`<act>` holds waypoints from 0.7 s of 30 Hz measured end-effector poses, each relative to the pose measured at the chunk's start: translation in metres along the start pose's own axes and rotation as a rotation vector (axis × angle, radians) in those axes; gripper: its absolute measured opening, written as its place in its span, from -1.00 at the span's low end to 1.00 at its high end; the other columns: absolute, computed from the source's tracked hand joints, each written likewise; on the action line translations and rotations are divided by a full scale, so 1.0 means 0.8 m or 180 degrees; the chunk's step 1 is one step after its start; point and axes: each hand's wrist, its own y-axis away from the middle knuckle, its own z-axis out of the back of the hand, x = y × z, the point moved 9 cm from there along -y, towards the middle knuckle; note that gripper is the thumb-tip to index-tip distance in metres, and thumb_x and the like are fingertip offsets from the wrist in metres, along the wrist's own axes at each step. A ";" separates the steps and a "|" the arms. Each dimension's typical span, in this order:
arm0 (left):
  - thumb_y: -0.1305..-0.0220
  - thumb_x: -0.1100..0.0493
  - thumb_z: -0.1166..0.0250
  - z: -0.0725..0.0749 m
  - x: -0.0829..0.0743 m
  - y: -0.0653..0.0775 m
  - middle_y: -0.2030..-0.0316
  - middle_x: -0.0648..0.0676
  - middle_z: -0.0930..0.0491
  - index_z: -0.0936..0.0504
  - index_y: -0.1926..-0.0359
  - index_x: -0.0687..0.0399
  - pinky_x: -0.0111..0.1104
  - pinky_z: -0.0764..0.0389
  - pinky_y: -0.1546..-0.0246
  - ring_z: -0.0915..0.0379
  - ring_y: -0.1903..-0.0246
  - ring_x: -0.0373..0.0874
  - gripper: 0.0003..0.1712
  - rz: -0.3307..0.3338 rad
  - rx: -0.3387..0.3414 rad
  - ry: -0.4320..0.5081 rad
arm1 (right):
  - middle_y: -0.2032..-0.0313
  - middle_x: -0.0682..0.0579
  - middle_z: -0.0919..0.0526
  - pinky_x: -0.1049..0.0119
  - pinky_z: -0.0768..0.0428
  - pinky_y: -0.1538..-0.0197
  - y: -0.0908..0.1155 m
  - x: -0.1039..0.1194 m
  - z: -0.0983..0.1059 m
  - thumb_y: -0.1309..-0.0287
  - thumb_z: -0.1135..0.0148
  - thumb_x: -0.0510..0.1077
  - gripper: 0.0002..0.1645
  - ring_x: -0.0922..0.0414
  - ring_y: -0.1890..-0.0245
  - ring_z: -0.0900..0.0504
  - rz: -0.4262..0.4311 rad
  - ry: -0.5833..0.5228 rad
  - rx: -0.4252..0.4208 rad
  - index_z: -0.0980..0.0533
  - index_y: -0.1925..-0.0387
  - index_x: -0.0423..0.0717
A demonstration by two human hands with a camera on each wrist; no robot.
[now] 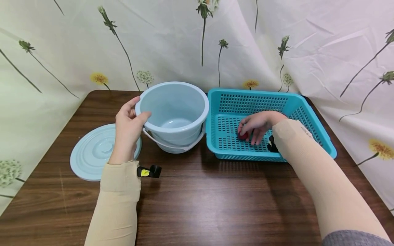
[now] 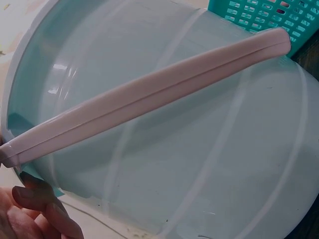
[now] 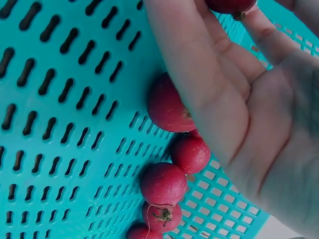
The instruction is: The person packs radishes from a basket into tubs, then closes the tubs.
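My left hand grips the rim of a light blue bucket, with the thumb over the edge and the fingers outside. The bucket stands upright, and in the left wrist view its handle slants across the outer wall. On the right, my right hand reaches down into a turquoise plastic basket and pinches a red radish. Seen from the right wrist, several more radishes lie along the basket's wall below the fingers. From the head view those radishes are hidden.
A round light blue lid lies flat on the brown wooden table, left of the bucket and partly behind my left hand. The basket stands close against the bucket's right side. A flower-printed cloth hangs behind the table.
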 end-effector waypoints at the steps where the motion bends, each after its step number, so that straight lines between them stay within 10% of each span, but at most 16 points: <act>1: -0.29 0.19 -0.24 0.000 0.000 0.000 0.40 -0.09 -0.51 -0.31 -0.45 -0.06 -0.56 -0.51 0.32 -0.43 0.35 -0.28 -0.29 -0.0008 -0.0004 0.0004 | 0.18 -0.14 -0.60 0.12 -0.70 0.19 0.001 0.001 0.000 -0.41 -0.04 -0.07 -0.62 0.03 0.37 -0.69 0.0013 -0.0001 0.0008 -0.32 -0.16 -0.10; 21: -0.30 0.18 -0.23 0.003 0.001 -0.001 0.41 -0.09 -0.51 -0.31 -0.45 -0.09 -0.53 -0.47 0.37 -0.39 0.40 -0.27 -0.30 0.0012 0.0029 -0.0036 | -0.13 -0.27 -0.47 -0.09 -0.66 0.01 0.034 0.035 0.006 -0.39 -0.13 -0.08 -0.49 -0.05 0.21 -0.69 0.0789 -0.0579 0.0070 -0.26 -0.29 -0.07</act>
